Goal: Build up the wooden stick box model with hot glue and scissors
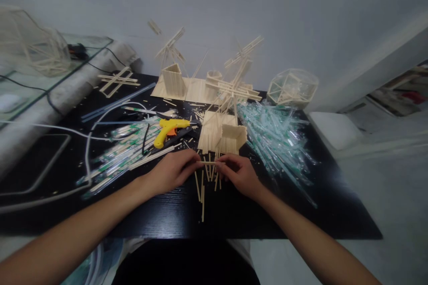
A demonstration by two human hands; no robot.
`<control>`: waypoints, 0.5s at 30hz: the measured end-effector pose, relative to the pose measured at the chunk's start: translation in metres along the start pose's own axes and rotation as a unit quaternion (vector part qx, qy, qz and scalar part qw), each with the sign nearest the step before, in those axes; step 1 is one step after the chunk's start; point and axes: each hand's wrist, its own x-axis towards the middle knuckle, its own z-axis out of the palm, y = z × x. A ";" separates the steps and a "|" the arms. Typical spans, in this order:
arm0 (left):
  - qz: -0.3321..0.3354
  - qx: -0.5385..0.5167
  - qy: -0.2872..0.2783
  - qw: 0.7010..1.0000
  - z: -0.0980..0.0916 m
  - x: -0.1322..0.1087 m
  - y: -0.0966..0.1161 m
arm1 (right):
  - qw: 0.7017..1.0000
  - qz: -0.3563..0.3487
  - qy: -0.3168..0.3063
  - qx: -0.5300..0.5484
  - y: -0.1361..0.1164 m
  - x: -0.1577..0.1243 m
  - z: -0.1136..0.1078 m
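My left hand [174, 171] and my right hand [238, 173] meet over the black table [301, 213], both pinching the ends of one thin wooden stick [210, 162] held level between them. Under the hands lie several loose sticks [202, 189] scattered on the table. Just beyond stands a small stick-built box structure [222, 136]. A yellow glue gun [169, 130] rests to the left of it, apart from my left hand.
A heap of clear plastic wrappers [281, 138] covers the table's right side. Packs of wrapped sticks [123, 151] lie left. Stick models [207, 84] and a wireframe ball [292, 88] stand at the back. Cables [83, 131] cross the left.
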 end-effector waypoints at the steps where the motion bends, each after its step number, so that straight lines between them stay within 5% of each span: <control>1: 0.000 -0.003 0.003 1.000 0.000 0.000 -0.001 | 1.000 0.001 -0.001 0.000 0.000 0.000 0.000; 15: -0.003 -0.007 0.010 1.000 0.005 0.002 -0.002 | 0.996 0.014 -0.009 -0.084 -0.006 0.003 -0.006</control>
